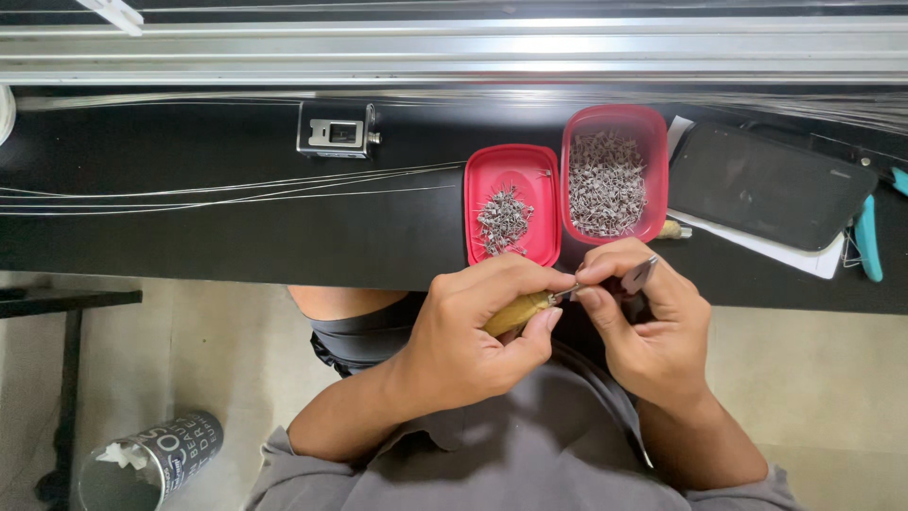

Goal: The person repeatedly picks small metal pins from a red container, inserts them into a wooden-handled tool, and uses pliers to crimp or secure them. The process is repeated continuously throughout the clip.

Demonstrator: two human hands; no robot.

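Note:
My left hand [473, 326] grips a small tool with a yellowish wooden handle [515, 312], its metal tip pointing right. My right hand [648, 322] pinches a tiny metal part at that tip and also holds a thin grey metal tool [639, 274]. Both hands hover just below the front edge of the black table [236, 237]. Right above them stand two red plastic trays: the left red tray [515, 161] holds a small heap of tiny metal pieces, the right red tray [653, 132] is filled with many more.
Thin wires [227, 186] stretch across the table from the left. A small metal bracket [338, 131] sits behind them. A dark phone [766, 185] lies on paper at the right, with teal-handled pliers [866, 237] beside it. A can [151, 464] stands on the floor.

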